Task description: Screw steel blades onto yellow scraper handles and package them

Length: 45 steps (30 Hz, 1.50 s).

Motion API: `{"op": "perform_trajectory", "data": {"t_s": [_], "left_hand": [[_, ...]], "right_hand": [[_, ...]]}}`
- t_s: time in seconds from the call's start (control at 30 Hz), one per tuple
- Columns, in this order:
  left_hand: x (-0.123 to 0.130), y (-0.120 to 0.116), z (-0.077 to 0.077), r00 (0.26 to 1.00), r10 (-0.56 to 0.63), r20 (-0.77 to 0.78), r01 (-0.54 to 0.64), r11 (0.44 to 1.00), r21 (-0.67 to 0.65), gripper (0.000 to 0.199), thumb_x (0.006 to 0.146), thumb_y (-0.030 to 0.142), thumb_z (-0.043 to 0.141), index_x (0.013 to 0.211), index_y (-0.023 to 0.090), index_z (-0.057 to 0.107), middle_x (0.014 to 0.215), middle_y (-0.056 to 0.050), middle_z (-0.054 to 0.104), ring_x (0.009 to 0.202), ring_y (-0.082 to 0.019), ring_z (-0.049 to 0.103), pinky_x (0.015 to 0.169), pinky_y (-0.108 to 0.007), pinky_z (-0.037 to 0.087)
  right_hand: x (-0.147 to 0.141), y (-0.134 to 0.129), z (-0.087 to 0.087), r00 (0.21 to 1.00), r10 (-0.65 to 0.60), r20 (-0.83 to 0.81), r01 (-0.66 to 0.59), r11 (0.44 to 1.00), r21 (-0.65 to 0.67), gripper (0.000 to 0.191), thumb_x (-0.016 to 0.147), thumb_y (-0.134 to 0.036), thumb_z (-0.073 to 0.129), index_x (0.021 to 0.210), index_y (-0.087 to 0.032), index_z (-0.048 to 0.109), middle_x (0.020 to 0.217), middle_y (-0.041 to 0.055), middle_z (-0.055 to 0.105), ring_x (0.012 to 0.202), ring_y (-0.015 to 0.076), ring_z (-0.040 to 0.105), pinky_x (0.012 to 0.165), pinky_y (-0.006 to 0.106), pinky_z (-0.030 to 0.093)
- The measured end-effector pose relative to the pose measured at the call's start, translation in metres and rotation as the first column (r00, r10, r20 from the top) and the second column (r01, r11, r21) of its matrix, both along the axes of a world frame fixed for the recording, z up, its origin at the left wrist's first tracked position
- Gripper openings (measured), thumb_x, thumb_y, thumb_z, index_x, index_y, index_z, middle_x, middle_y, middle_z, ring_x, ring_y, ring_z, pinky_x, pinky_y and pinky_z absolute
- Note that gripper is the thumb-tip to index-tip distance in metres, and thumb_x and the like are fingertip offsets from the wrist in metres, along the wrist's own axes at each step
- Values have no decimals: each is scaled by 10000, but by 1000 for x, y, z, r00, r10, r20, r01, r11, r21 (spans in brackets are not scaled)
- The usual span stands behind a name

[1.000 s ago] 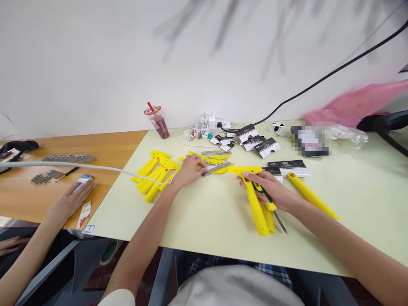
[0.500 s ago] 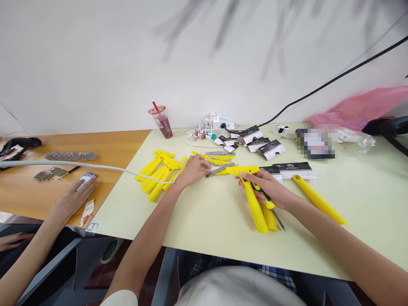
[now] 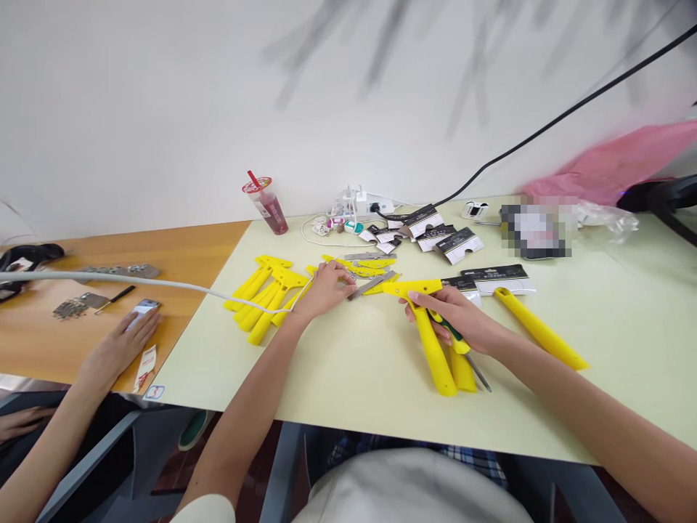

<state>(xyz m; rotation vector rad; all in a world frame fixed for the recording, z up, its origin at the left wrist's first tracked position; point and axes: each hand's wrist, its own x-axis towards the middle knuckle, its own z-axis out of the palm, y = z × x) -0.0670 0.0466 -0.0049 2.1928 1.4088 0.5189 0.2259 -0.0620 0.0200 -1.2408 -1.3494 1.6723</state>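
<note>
At right hand (image 3: 449,316): grasps a handle (image 3: 434,352), thumb across the T-shaped head, fingers curled around the grip. Also clasps a screwdriver (image 3: 449,331) alongside, shaft angled down toward the near table (image 3: 348,385) edge. Beneath, partly hidden: second handle (image 3: 463,372); cannot tell whether held.

At left hand (image 3: 324,290): reaches into the middle of the table with fingers bent, tips just beside a blade (image 3: 372,285). Cannot tell whether pinching a part.

Behind the blade: yellow strips (image 3: 388,263) in a loose pile. Left of left hand: group of handles (image 3: 272,298), heads away from the body. Right of right hand: yellow piece (image 3: 539,327), lying diagonally. Toward the wall: cards (image 3: 460,245), power strip (image 3: 380,206) and upright cup (image 3: 269,207). On adjoining desk (image 3: 179,254): co-worker's hand (image 3: 117,345) on phone (image 3: 142,309).
</note>
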Motion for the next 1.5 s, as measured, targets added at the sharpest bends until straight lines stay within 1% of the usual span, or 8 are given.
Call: {"op": "perform_trajectory", "data": {"t_s": [0.17,0.3,0.5,0.73,0.97,1.17,1.4,1.5], "left_hand": [[0,0,1,1000,7,16,-7,1000,-14,53,944,303,790,942,273,834,1312,-90,690,1357,-321,561,1268,-554,394],[0,-2,3,1000,-1,-1,1,1000,6,51,947,294,786,937,277,833,1300,-85,691,1326,-324,571,1246,-551,416],[0,-4,7,999,-3,-44,4,999,32,94,952,357,794,915,281,833,1316,-84,674,1324,-342,549,1244,-571,409],[0,-6,6,997,-60,-51,63,996,60,87,977,327,755,944,273,816,1307,-78,672,1324,-317,550,1257,-545,407],[0,-7,6,996,-74,-55,78,995,63,84,991,313,733,965,277,805,1318,-71,653,1343,-314,540,1270,-533,395],[1,-7,5,994,-76,-73,82,993,85,163,1057,311,638,983,261,774,1324,-80,653,1321,-317,526,1231,-544,405],[4,-9,5,991,-68,-113,80,991,106,186,1090,308,571,1005,233,718,1348,-96,632,1300,-313,507,1197,-541,412],[5,-11,8,993,-65,-97,75,992,99,141,1064,329,631,1018,249,738,1356,-90,618,1328,-318,505,1220,-549,400]], "right_hand": [[-1,-1,3,1000,6,12,-6,1000,8,619,926,-773,741,821,-164,778,443,-36,491,378,87,399,439,239,334],[-1,0,4,1000,7,17,-7,1000,9,612,923,-774,743,843,-170,789,453,-35,502,382,87,407,446,240,331],[0,0,4,1000,13,18,-13,1000,13,606,941,-765,729,850,-169,790,428,-42,476,378,97,399,463,253,345],[1,0,1,999,30,23,-30,999,13,609,969,-762,705,840,-173,787,438,-41,475,387,91,407,472,243,335],[0,0,1,999,26,21,-26,1000,7,609,954,-766,721,848,-171,795,436,-40,471,390,94,399,463,244,324],[1,0,0,999,22,28,-22,1000,4,608,959,-766,717,857,-171,795,438,-41,478,390,89,406,473,242,328],[0,-1,3,1000,19,23,-19,1000,12,615,946,-771,726,848,-167,783,442,-42,480,385,89,393,477,251,326],[0,-1,4,999,20,25,-20,1000,6,613,953,-766,721,843,-166,782,434,-42,473,384,90,393,481,252,324]]}}
